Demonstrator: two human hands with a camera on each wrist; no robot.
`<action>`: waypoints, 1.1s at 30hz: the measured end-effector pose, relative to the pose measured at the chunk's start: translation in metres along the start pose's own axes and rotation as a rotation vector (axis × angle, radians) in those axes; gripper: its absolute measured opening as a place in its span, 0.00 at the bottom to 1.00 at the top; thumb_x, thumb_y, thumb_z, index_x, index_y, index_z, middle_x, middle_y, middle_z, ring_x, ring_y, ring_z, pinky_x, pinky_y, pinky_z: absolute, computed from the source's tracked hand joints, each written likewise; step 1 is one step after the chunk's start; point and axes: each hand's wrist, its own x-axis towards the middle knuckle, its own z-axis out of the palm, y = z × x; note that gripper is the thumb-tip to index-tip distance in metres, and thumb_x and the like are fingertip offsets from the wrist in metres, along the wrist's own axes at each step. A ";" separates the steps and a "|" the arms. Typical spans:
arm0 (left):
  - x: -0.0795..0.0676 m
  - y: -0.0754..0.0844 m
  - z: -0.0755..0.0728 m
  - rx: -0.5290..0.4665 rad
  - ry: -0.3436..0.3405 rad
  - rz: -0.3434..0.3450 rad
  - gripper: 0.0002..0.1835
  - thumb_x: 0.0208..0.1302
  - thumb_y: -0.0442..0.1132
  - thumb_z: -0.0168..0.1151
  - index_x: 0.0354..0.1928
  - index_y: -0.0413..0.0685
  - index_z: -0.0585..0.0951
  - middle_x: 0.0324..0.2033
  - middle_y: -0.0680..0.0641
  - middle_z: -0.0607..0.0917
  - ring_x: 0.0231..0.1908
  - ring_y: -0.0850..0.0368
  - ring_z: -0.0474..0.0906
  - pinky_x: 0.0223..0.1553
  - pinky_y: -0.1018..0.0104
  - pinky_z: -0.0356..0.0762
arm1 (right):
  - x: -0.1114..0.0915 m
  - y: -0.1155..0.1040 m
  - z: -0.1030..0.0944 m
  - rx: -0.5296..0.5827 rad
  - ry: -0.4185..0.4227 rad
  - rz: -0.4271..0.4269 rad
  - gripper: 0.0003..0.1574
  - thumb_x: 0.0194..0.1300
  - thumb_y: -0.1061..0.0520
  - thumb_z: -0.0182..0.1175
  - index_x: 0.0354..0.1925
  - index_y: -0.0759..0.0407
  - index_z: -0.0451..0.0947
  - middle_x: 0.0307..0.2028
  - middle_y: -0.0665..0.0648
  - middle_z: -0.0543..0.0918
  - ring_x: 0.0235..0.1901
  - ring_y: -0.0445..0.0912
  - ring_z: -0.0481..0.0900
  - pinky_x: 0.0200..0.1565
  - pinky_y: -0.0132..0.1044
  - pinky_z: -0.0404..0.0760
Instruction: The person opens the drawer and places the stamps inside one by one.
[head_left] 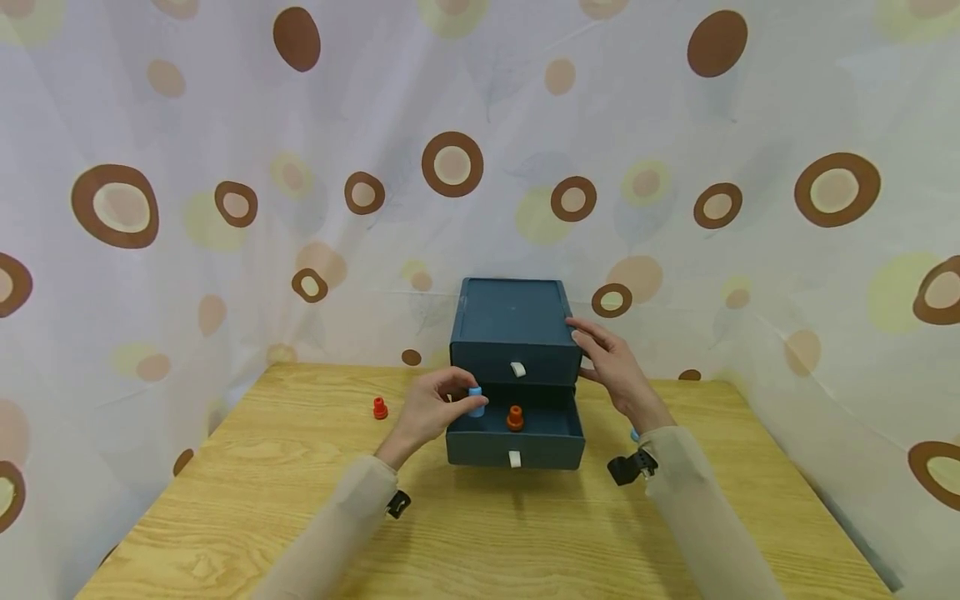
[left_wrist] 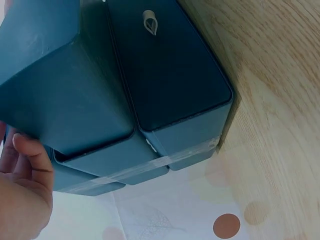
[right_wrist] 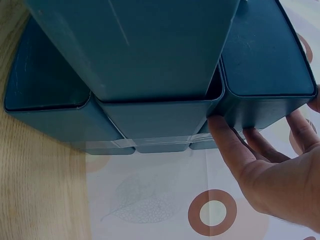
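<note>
My left hand (head_left: 433,407) pinches a small light blue cylindrical piece (head_left: 476,402) between thumb and fingers, over the left part of a pulled-out drawer (head_left: 516,450). That drawer belongs to a dark blue drawer cabinet (head_left: 513,310). Inside it stands an orange stepped piece (head_left: 514,419). At the cabinet's upper right, my right hand (head_left: 617,371) rests its extended fingers on the side; the right wrist view shows those fingers (right_wrist: 231,142) spread against the top section. In the left wrist view the left hand (left_wrist: 27,185) is beside the open drawer, and the light blue piece is hidden.
A red stepped piece (head_left: 380,408) stands on the wooden table (head_left: 225,500) left of the cabinet. Right of the cabinet, another light blue thing (head_left: 634,435) is mostly hidden behind the right wrist. The patterned curtain (head_left: 510,108) hangs close behind the cabinet.
</note>
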 end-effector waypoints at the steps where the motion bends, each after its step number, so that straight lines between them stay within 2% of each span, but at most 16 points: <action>1: 0.000 0.000 0.001 0.004 -0.005 0.002 0.09 0.57 0.41 0.73 0.39 0.51 0.84 0.34 0.50 0.86 0.29 0.61 0.82 0.30 0.70 0.80 | 0.000 0.000 0.000 0.001 0.000 -0.001 0.34 0.76 0.41 0.47 0.74 0.49 0.60 0.77 0.58 0.52 0.75 0.61 0.50 0.66 0.63 0.64; 7: 0.004 -0.002 0.005 0.036 -0.032 -0.010 0.09 0.56 0.40 0.74 0.37 0.48 0.85 0.34 0.48 0.87 0.30 0.56 0.84 0.33 0.68 0.81 | 0.000 -0.001 0.000 0.001 0.000 -0.001 0.33 0.77 0.42 0.47 0.74 0.49 0.60 0.77 0.58 0.52 0.75 0.61 0.49 0.66 0.63 0.64; 14: 0.010 -0.003 0.004 0.228 -0.084 0.028 0.08 0.55 0.44 0.74 0.36 0.54 0.84 0.33 0.55 0.87 0.31 0.67 0.82 0.35 0.72 0.81 | 0.000 0.000 0.001 0.005 -0.004 -0.005 0.33 0.77 0.42 0.47 0.74 0.50 0.60 0.77 0.58 0.51 0.75 0.61 0.50 0.66 0.63 0.64; 18: 0.014 -0.003 0.004 0.303 -0.106 0.035 0.09 0.55 0.45 0.74 0.35 0.56 0.84 0.33 0.56 0.87 0.30 0.68 0.81 0.35 0.73 0.80 | 0.000 -0.001 0.000 0.004 0.001 -0.005 0.33 0.77 0.42 0.47 0.74 0.49 0.60 0.77 0.58 0.51 0.75 0.61 0.50 0.66 0.62 0.64; 22: 0.017 -0.002 0.004 0.332 -0.121 0.032 0.09 0.54 0.45 0.75 0.34 0.55 0.84 0.31 0.55 0.87 0.29 0.68 0.81 0.34 0.73 0.80 | 0.001 0.000 0.000 0.006 0.002 0.000 0.33 0.76 0.42 0.47 0.74 0.49 0.61 0.77 0.58 0.52 0.75 0.61 0.51 0.66 0.62 0.64; 28: 0.020 0.002 0.004 0.357 -0.153 -0.023 0.09 0.52 0.44 0.76 0.32 0.56 0.84 0.30 0.57 0.87 0.29 0.68 0.81 0.35 0.72 0.79 | 0.001 0.000 0.000 0.004 0.002 -0.010 0.34 0.77 0.42 0.47 0.74 0.50 0.60 0.77 0.58 0.52 0.75 0.61 0.51 0.66 0.63 0.64; 33: 0.022 0.003 0.004 0.354 -0.209 -0.067 0.14 0.54 0.44 0.75 0.42 0.50 0.86 0.35 0.54 0.89 0.33 0.64 0.84 0.40 0.68 0.81 | 0.001 0.001 -0.001 0.001 0.003 -0.007 0.33 0.77 0.42 0.47 0.74 0.49 0.60 0.77 0.58 0.52 0.75 0.61 0.51 0.66 0.63 0.64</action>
